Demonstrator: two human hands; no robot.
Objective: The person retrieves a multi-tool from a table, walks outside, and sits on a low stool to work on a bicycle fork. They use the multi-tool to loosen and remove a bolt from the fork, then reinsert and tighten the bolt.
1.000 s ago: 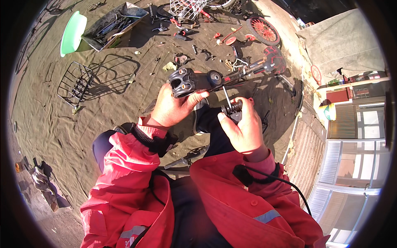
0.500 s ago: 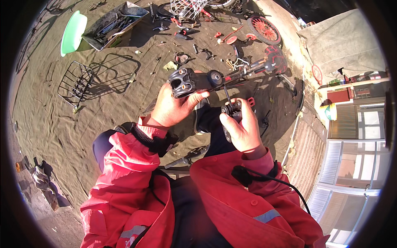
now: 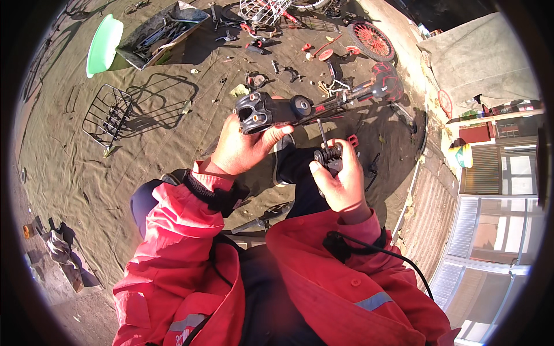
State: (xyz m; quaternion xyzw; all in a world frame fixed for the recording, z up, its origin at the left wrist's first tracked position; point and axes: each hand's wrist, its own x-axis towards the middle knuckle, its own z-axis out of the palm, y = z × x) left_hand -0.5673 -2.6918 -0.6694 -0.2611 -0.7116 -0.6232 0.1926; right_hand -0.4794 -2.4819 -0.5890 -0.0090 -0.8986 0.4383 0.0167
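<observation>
My left hand (image 3: 242,147) grips a black bicycle stem (image 3: 265,111), a thick metal part with a round clamp at each end, held up in front of me. My right hand (image 3: 341,181) is closed on a black-handled tool (image 3: 330,157) whose thin shaft points up to the underside of the stem. Behind the stem a red and black child's bicycle frame (image 3: 369,89) lies on the ground. Both sleeves are red.
A grey tarp (image 3: 144,132) covers the ground. On it lie a wire basket (image 3: 107,115), a green basin (image 3: 104,43), a tray of tools (image 3: 158,32), a small red wheel (image 3: 371,39) and several scattered parts. A wall and windows (image 3: 496,207) stand at right.
My right hand has shifted slightly with the tool, whose shaft stays under the stem. The left hand keeps the stem in much the same place.
</observation>
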